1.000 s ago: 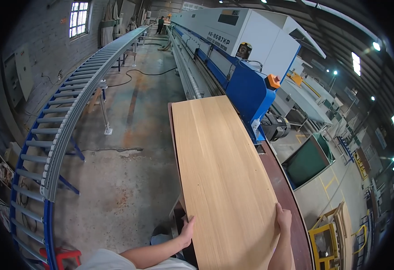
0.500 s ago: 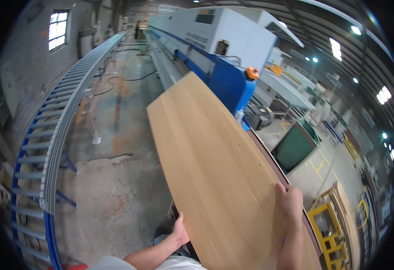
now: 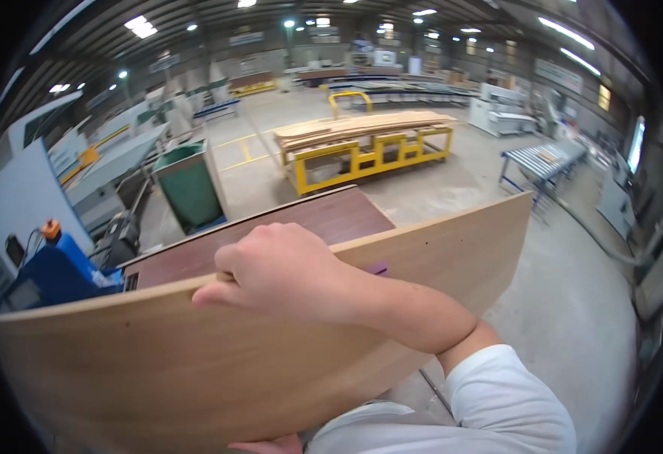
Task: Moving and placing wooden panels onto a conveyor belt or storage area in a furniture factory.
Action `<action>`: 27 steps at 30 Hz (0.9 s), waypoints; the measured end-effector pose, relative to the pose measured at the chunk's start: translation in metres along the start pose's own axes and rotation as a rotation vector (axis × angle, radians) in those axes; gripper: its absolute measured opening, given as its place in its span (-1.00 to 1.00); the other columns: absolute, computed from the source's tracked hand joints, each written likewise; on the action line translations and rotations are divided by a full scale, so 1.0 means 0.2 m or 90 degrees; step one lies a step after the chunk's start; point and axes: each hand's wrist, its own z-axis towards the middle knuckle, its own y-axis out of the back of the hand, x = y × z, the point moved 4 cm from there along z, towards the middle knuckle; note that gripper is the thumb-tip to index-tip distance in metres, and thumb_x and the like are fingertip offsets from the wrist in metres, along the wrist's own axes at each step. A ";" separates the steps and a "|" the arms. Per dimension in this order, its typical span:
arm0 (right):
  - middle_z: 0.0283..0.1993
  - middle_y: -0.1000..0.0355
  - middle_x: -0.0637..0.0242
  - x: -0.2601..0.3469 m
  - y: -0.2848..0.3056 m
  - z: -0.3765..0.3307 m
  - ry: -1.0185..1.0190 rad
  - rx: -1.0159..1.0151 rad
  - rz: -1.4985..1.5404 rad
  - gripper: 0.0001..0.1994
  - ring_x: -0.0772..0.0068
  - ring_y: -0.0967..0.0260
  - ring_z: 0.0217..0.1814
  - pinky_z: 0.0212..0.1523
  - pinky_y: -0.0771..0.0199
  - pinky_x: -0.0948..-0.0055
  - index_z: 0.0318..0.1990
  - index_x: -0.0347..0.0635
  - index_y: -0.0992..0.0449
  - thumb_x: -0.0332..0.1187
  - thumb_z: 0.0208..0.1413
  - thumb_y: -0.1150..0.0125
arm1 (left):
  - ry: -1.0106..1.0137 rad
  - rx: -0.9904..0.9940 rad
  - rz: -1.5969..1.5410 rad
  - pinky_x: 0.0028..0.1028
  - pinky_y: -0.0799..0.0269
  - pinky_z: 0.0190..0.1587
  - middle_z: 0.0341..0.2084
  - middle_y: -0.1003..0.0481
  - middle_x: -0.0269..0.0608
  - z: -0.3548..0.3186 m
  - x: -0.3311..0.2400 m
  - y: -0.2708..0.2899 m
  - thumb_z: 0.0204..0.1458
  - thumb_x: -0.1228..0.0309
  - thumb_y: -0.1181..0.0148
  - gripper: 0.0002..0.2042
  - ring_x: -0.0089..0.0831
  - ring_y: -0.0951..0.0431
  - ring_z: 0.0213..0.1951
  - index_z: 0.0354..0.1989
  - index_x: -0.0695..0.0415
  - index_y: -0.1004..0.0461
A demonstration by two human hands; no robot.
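A long, wood-grained panel [image 3: 195, 356] stands tilted on its long side across the view in front of me. My right hand [image 3: 278, 268] is closed over its upper edge, the thumb on the near face and the fingers over the far side. Low at the picture's bottom rim, part of my left hand [image 3: 271, 445] shows at the panel's lower edge, holding it there; most of its fingers are hidden. Behind the panel lies a reddish-brown board surface [image 3: 301, 227]. A small purple patch [image 3: 378, 268] shows by my right wrist.
A yellow frame cart [image 3: 369, 163] loaded with wood strips stands beyond. To its left are a green bin [image 3: 187, 185] and a blue machine end [image 3: 66, 261] with an orange-topped button. A roller table [image 3: 547, 163] stands at the right.
My view has swung to the right. The panel, lying flatter before, is now tipped up on its long side. My right hand still grips its edge; my left hand is now mostly out of sight.
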 end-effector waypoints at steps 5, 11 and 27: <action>-0.68 -0.36 0.28 0.25 0.20 -0.46 0.141 -0.248 -0.100 -0.48 0.19 -0.42 -0.62 -0.61 -0.38 0.26 -0.62 -0.12 -0.37 0.13 0.10 -0.25 | 0.062 0.069 0.026 -0.12 -0.06 0.38 0.41 -0.09 -0.24 -0.13 0.08 -0.08 0.15 -0.40 0.29 -0.16 -0.21 -0.11 0.37 0.41 -0.01 -0.09; -0.73 -0.15 0.44 0.30 0.44 -0.92 0.157 -0.332 -0.210 -0.49 0.44 -0.24 -0.74 -0.73 -0.18 0.45 -0.66 -0.06 -0.25 0.05 0.05 -0.35 | 0.103 0.126 0.081 -0.14 -0.07 0.38 0.41 -0.09 -0.25 -0.21 0.22 -0.16 0.15 -0.39 0.29 -0.18 -0.23 -0.11 0.37 0.41 -0.02 -0.09; -0.72 -0.13 0.45 -0.82 1.56 -2.56 -0.060 -0.434 -0.372 -0.54 0.48 -0.17 -0.74 -0.70 -0.12 0.48 -0.62 -0.09 -0.34 -0.01 -0.04 -0.46 | 0.271 0.317 0.126 -0.17 -0.08 0.38 0.41 -0.10 -0.28 -0.63 2.40 -0.77 0.17 -0.36 0.27 -0.21 -0.25 -0.11 0.37 0.41 -0.04 -0.09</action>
